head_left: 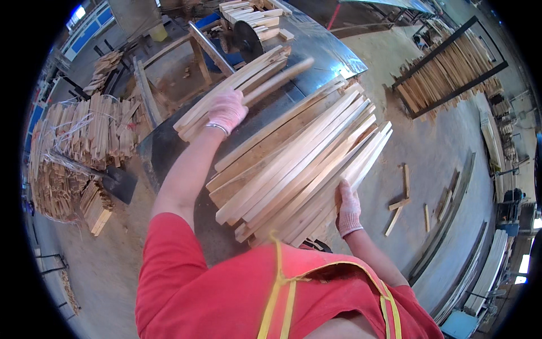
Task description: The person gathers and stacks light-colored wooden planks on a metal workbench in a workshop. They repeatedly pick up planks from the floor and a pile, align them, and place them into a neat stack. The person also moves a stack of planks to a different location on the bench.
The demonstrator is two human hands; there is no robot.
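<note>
My left hand (227, 110), in a pale pink work glove, is closed over several wooden strips (197, 116) on the dark metal saw table (164, 150). One strip (282, 78) beside its fingers is smeared by motion. In front of my body, a large bundle of pale wooden strips (299, 169) slants from lower left to upper right, partly over the table. Against the bundle's right side is my right hand (349, 208), gloved too, gripping the outer strips; some of its fingers are hidden behind the wood.
A round saw blade (248, 41) stands up from the table, beyond my left hand. Cut pieces (254, 17) lie behind it. At left are stacked strips (84, 147) and a shovel-like tool (119, 183). A black metal rack (451, 68) holds more wood; offcuts (400, 203) lie on the floor.
</note>
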